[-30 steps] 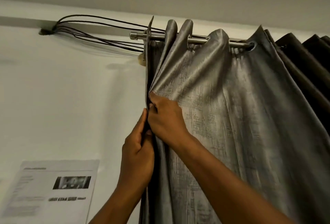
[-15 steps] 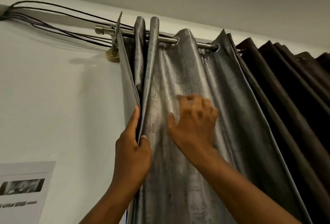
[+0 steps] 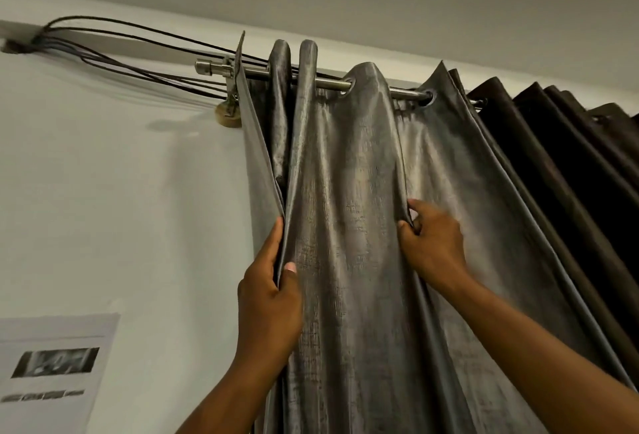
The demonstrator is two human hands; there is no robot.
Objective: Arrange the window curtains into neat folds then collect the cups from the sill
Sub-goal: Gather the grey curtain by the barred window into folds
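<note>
A shiny grey eyelet curtain (image 3: 349, 191) hangs from a metal rod (image 3: 332, 83) near the ceiling. My left hand (image 3: 269, 299) grips the gathered folds at the curtain's left edge, thumb in front and fingers behind. Further right, my right hand (image 3: 432, 243) pinches the crease of another fold between thumb and fingers. A wide fold of cloth spans between the two hands. No sill and no cups are in view.
A dark brown curtain (image 3: 553, 164) hangs pleated on the same rod to the right. Several black cables (image 3: 138, 53) run along the wall to the rod's left end. A printed sheet (image 3: 52, 371) is stuck on the white wall at lower left.
My right hand let go of the left edge, crossed to the right over the cloth and pinched a fold there. My left hand kept its grip on the left folds.
</note>
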